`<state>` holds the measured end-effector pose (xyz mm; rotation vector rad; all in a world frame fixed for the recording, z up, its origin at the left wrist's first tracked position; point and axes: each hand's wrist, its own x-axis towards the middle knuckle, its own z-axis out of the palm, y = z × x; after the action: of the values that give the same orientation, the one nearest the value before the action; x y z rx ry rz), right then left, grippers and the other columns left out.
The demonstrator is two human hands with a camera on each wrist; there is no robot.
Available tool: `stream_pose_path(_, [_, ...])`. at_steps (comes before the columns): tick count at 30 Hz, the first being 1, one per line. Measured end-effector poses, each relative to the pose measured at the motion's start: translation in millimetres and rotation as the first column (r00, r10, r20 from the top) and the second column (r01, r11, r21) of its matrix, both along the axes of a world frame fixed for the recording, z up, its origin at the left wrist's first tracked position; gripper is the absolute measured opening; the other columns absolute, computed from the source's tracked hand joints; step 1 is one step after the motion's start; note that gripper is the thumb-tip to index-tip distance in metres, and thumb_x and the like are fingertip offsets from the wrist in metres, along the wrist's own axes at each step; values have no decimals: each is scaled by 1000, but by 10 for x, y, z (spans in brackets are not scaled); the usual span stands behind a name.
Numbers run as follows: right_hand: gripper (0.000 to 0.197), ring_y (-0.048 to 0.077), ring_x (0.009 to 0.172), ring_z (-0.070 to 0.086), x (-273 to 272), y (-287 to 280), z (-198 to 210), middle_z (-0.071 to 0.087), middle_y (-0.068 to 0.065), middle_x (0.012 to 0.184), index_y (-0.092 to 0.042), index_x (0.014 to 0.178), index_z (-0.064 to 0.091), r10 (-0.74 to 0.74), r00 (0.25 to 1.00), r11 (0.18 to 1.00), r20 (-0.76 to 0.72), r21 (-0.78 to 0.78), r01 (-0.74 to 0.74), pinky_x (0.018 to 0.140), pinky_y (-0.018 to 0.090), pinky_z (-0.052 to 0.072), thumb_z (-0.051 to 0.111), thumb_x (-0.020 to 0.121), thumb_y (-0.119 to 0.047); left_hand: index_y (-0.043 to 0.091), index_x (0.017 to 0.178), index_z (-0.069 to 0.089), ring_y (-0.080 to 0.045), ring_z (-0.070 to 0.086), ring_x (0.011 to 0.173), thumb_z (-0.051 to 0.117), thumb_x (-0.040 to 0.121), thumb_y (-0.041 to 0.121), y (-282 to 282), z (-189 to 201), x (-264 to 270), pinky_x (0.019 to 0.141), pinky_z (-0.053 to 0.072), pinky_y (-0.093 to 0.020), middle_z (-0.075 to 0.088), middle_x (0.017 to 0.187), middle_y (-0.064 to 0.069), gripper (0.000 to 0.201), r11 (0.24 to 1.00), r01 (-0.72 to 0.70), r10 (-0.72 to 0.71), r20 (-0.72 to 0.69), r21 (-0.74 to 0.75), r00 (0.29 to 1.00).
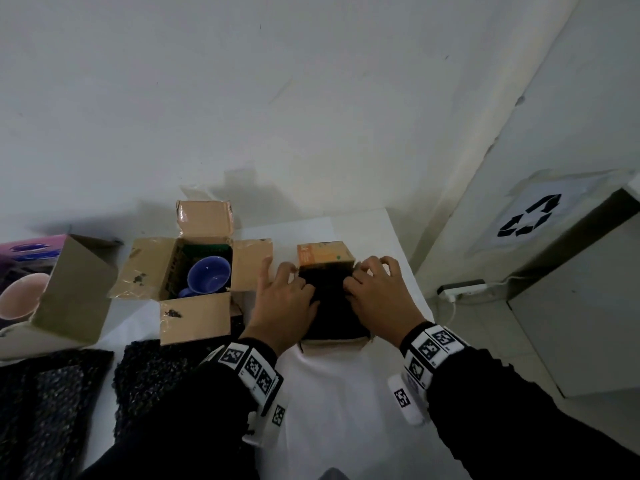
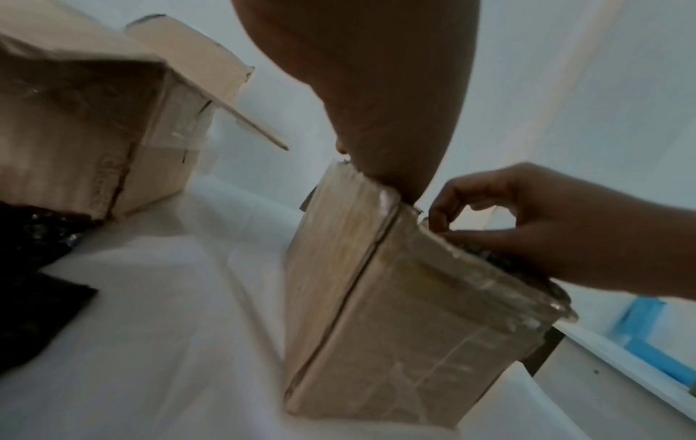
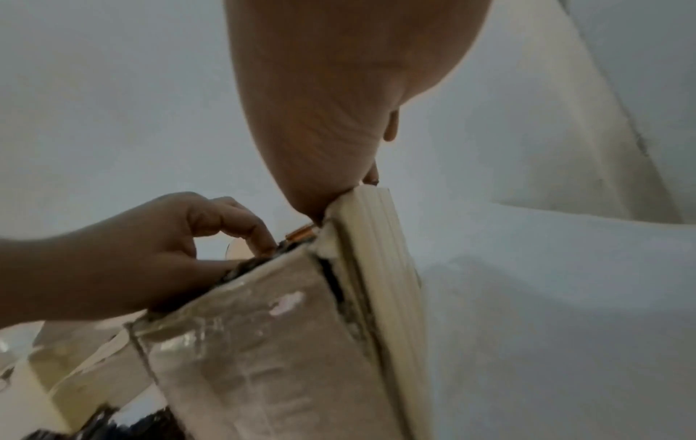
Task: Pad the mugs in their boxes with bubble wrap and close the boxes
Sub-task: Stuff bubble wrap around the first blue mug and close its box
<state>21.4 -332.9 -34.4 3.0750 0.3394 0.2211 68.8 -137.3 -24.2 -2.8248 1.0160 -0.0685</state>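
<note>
A small cardboard box (image 1: 325,259) stands on the white table (image 1: 332,393), its orange far flap up and its top filled with black bubble wrap (image 1: 330,313). My left hand (image 1: 294,282) and right hand (image 1: 367,275) sit on top of it with fingers curled down into the wrap at the left and right edges. In the right wrist view the left hand (image 3: 150,253) pinches the wrap (image 3: 244,265) at the rim of the box (image 3: 263,342). The left wrist view shows the right hand (image 2: 527,223) doing the same at the box (image 2: 395,312). Any mug inside is hidden.
A larger open box (image 1: 194,317) holding a blue mug (image 1: 207,275) stands left of my hands. Further left is a purple box (image 1: 69,289) with a pink mug (image 1: 20,296). Black bubble wrap sheets (image 1: 52,393) lie near left. A recycling bin (image 1: 571,306) stands right of the table.
</note>
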Motion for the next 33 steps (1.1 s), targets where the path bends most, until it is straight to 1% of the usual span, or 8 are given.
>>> stream_pose_path(4, [29,28,114,53,-136,-33,79,69,0,89,-22,84,65,-3,999,1000,-41,-26,2,110,58,20,47,90,-44,25,100,72,-29,37,135,32,89,47,10,106,-78,111,-14,-66,72,100,6,48,985,-5,7,-13,173,1000])
stream_pose_path(7, [25,32,123,48,-167,-8,126,66,11,105,-22,91,63,-49,983,993,-175,-113,29,112,62,5,60,69,-33,23,118,64,-33,22,144,42,87,45,-4,158,-139,106,-18,-69,67,117,3,44,973,1,10,-45,230,999])
stream_pose_path(11, [18,32,131,36,-105,140,202,62,11,113,-22,90,71,-143,959,978,-245,-181,99,108,59,-19,58,78,-18,27,117,62,-34,18,144,55,82,45,-45,167,-132,103,-19,-72,63,122,4,39,966,-82,106,-86,244,991])
stream_pose_path(19, [25,30,130,33,-18,281,163,67,3,104,-23,96,72,-198,956,963,-215,-224,149,96,56,-37,48,89,-18,28,101,60,-34,30,136,60,79,38,-88,31,-108,103,-20,-70,65,108,6,24,972,-148,154,-23,184,988])
stream_pose_path(23, [20,28,123,45,-109,128,170,66,3,102,-20,89,71,-93,984,988,-154,-135,72,110,58,1,53,82,-15,30,105,61,-34,24,140,62,79,38,-20,-11,-139,109,-11,-68,62,118,5,27,988,-124,129,-47,97,991])
stream_pose_path(26, [18,24,97,55,-333,105,93,65,-2,94,-20,89,64,49,998,994,44,94,-53,93,42,33,48,82,-23,30,111,63,-35,34,132,73,73,36,73,-88,-201,110,12,-64,55,123,0,39,988,-90,84,-56,-122,995])
stream_pose_path(29, [21,19,83,55,-565,142,-64,60,-4,87,-21,92,60,180,982,954,54,234,-187,85,36,40,50,87,-38,28,106,62,-26,51,108,65,80,33,160,-140,-265,93,40,-43,58,109,2,26,909,85,-105,-27,-407,994])
stream_pose_path(33, [14,15,79,60,-669,122,-321,62,-9,79,-25,92,63,144,989,973,45,178,-150,105,40,29,58,85,-36,30,103,65,-15,60,95,46,89,51,321,-261,-352,96,43,-38,66,99,10,31,898,332,-366,-72,-289,928])
